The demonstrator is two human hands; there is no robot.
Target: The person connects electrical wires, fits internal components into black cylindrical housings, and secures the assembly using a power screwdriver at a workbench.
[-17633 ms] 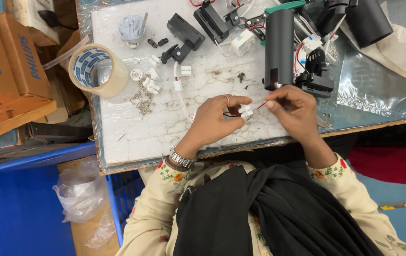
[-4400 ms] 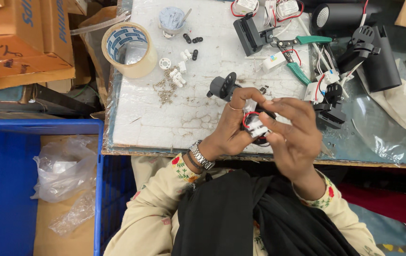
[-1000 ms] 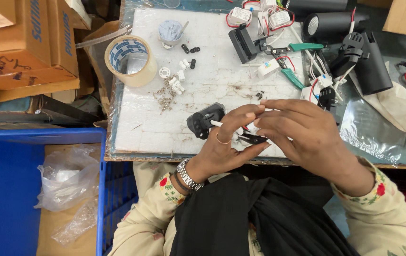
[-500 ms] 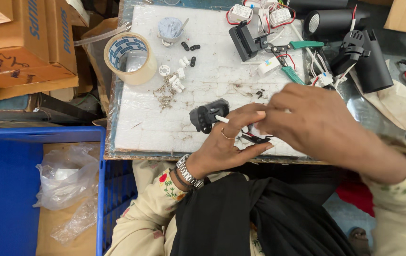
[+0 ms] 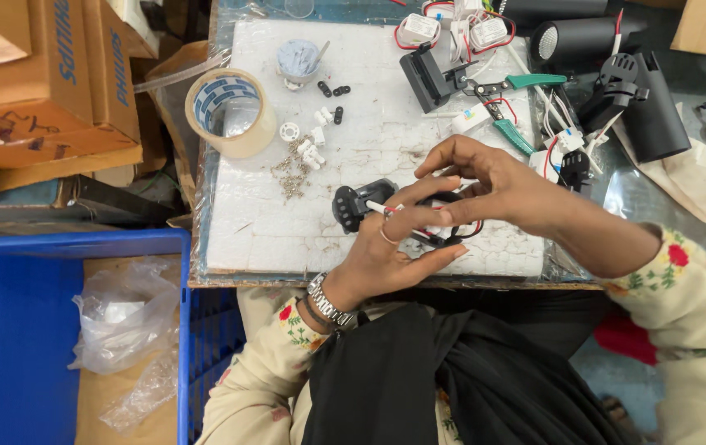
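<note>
Black plastic connector housing [image 5: 354,204], light and rigid: our left hand [image 5: 386,255] pinches its body; right hand [image 5: 485,185] grips the thin, fragile wires [image 5: 452,239].

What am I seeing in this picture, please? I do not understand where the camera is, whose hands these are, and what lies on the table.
The camera sits on a person's head and looks down, so both hands belong to that person. The left hand, with a metal wristwatch, and the right hand meet over a white foam board that covers the table. Together they hold a small black plastic part with red and white wires; the exact grip is partly hidden by the fingers. On the board lie a roll of tan packing tape, small white and black plastic pieces, green-handled pliers and black cylindrical lamp housings. Left of the table are brown cardboard boxes and a blue plastic crate.
</note>
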